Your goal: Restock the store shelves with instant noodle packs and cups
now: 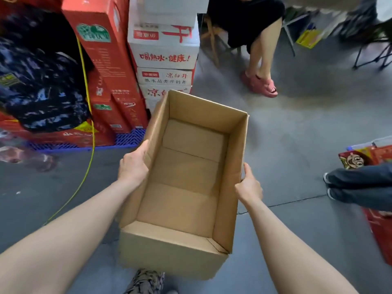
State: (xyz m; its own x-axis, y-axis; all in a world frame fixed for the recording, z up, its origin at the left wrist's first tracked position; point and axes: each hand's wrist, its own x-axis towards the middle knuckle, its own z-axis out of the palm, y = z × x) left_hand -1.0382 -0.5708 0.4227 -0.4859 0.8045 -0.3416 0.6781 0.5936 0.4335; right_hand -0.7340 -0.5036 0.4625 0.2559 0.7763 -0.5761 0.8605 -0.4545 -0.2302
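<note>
Cardboard box was empty, held over grey floor | left hand clasped its left wall, right hand clasped its right wall | I saw white cartons stacked just beyond, red cartons beside them.

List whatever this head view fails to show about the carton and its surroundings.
Head view only:
- cardboard box: the underside, hidden by its own floor and walls.
- left hand and right hand: most fingers, hidden behind the box walls they hold.
- seated person: upper body, cut off by the top edge.
- red cartons: small print, too blurred to read.
- dark patterned bundle: what it is, blurred and cut off at the left edge.
</note>
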